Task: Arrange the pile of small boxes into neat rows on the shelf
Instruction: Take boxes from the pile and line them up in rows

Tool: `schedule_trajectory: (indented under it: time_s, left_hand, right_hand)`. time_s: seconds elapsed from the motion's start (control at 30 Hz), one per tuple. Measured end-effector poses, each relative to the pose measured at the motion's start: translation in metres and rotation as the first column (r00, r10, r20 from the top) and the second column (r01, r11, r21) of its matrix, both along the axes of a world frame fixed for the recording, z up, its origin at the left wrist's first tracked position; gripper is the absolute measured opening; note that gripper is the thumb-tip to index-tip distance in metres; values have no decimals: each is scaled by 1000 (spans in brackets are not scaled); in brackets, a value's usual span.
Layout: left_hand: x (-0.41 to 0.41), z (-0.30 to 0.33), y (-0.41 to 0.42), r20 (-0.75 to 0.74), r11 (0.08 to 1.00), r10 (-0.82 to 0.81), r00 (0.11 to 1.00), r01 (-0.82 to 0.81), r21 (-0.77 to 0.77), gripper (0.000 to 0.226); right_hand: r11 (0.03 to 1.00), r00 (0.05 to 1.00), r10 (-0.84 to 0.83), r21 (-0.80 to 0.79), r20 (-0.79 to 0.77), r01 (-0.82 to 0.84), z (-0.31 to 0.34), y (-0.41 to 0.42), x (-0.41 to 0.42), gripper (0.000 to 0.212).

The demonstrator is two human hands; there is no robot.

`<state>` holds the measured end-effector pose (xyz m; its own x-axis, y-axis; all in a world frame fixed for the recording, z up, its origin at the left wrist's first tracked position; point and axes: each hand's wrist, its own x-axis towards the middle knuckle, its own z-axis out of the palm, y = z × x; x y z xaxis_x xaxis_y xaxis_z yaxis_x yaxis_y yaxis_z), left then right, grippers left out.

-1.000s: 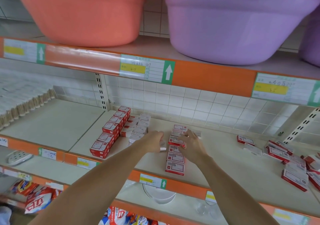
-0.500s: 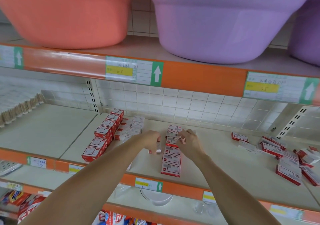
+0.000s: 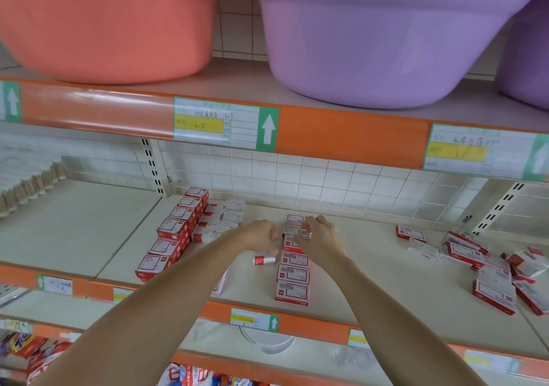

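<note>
Small red-and-white boxes lie on the cream shelf (image 3: 368,270). A single-file row (image 3: 293,278) runs from the front edge toward the back at the middle. My right hand (image 3: 320,237) pinches one box (image 3: 303,232), barcode side up, over the far part of that row. My left hand (image 3: 260,235) is just left of it with curled fingers, which reach down onto a box lying on its side (image 3: 264,260). Stacked rows of boxes (image 3: 175,232) stand at the left, with white-faced ones (image 3: 225,219) beside them. A loose pile (image 3: 493,270) lies at the right.
An orange basin (image 3: 113,23) and a purple basin (image 3: 386,35) sit on the shelf above, low over the working space. The tiled wall (image 3: 326,180) closes the back. Wooden-handled items (image 3: 26,186) fill the far left bay. A plate (image 3: 267,342) sits on the shelf below.
Both hands stayed close together at the far part of the middle row. The right hand now shows a box turned barcode up. The box under my left hand sits slightly lower and to the left.
</note>
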<state>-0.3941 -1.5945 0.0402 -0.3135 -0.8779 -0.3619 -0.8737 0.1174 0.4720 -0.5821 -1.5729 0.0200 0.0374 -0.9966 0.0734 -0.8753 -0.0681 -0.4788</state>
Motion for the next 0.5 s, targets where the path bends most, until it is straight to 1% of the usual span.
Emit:
schedule_trajectory:
  time_s: [0.07,0.13,0.2,0.27,0.4,0.5]
  left_hand:
    - [1,0,-2,-1,1000,-4,1000,4,6,38]
    - [1,0,-4,-7,1000,9,1000,-9,1,37]
    - [1,2,-4,0,1000,15,1000,-15,-16,35]
    - [0,0,-3,6,1000,12,1000,-12,-20,34]
    - [-1,-6,0,14,999,23,1000,-23,-25,29]
    - [-5,-6,3,10,996,38,999,-37,-81,26]
  right_hand:
    - [1000,998,28,1,-47,-28,1,3,5,41]
    - [1000,998,16,20,-63,-15,0,4,7,52]
    - [999,999,-22,46,-30,23,0,5,8,64]
    - [997,998,-54,63,25,53,0,6,8,71]
    - [995,995,-76,75,60,71,2,10,8,71]
    - [994,993,-91,72,80,85,0,10,7,60]
